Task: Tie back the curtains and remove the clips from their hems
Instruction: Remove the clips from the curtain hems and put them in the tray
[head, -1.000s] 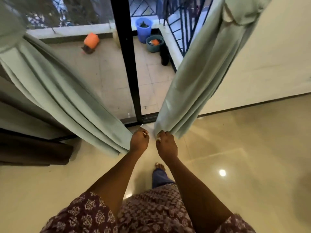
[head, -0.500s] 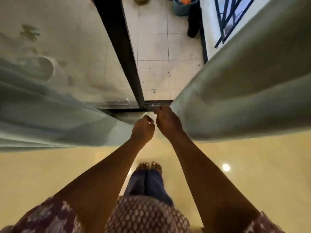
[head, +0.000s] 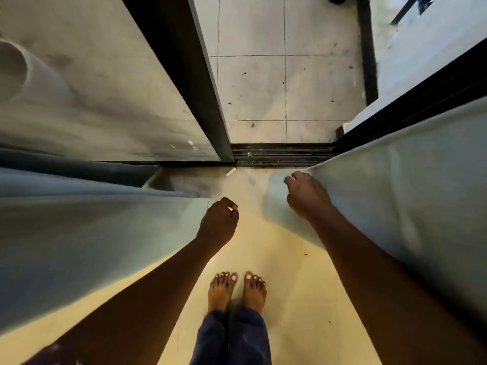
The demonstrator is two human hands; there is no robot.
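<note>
Two pale green curtains hang either side of me. The left curtain (head: pixel 79 222) fills the left of the view and the right curtain (head: pixel 400 196) the right. At the left curtain's hem corner, my left hand (head: pixel 218 223) is curled and pinches a small white clip (head: pixel 231 208). My right hand (head: pixel 307 197) grips the hem corner of the right curtain with curled fingers. Whether a clip sits under the right hand is hidden.
A black sliding-door frame (head: pixel 195 83) and its floor track (head: pixel 282 154) lie just ahead, with balcony tiles (head: pixel 284 85) beyond. A small white object (head: pixel 231 172) lies on the floor by the track. My bare feet (head: pixel 237 291) stand on the glossy cream floor between the curtains.
My hands, close together a second ago, have moved apart, each drawing its curtain hem outward. The view has tipped from the balcony to straight down at the floor.
</note>
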